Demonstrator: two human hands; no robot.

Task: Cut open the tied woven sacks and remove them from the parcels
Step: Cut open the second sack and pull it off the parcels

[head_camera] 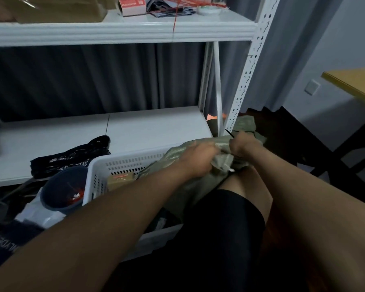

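Both forearms stretch out from under the camera, over my black shorts (219,239) and bare knee. My left hand (195,160) grips a bunched fold of the green woven sack (183,157), fingers curled into the cloth. My right hand (243,145) is closed into a fist just beside it, around the handle of a thin dark blade (229,133) whose tip pokes up and to the left above my knuckles. The two hands nearly touch at the gathered neck of the sack.

That sack lies across my knee and drapes over the right edge of the white perforated basket (118,165). A brown parcel (120,179) shows inside the basket. Left of the basket stands a dark blue bucket (61,186) with something red in it. A crumpled black plastic bag (72,157) lies on the low shelf of the white metal rack (249,66). Red string (175,17) hangs over the upper shelf edge, near a roll of tape (209,10). At far right I see a yellow-topped table (354,85).
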